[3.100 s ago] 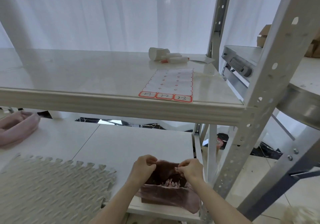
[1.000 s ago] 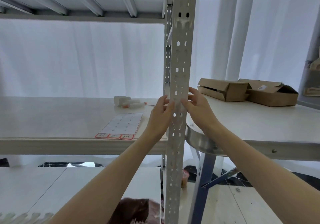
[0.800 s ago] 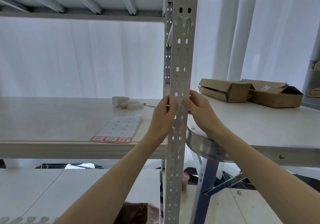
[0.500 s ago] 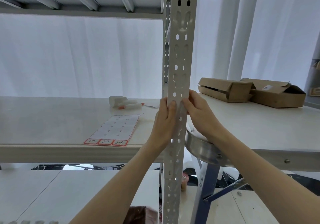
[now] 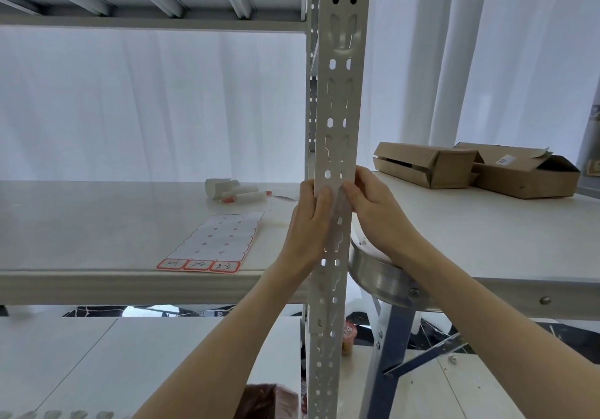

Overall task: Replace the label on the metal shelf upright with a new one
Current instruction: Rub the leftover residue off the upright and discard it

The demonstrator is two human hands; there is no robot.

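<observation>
The perforated grey metal shelf upright runs top to bottom through the middle of the view. My left hand wraps its left edge, thumb pressed on the front face. My right hand holds the right edge at the same height, its thumb also on the front. The two thumbs nearly touch over a pale patch; whether that is a label I cannot tell. On the shelf board to the left lies a label sheet with a row of red-bordered labels at its near end.
A white roll and a marker lie at the back of the shelf. Two open cardboard boxes sit on the white table to the right, which has a round metal rim. A dark red bag is below.
About three seconds ago both hands were down at the dark red bag; they are now up on the upright. Over the last second the thumbs have drawn closer together on its front.
</observation>
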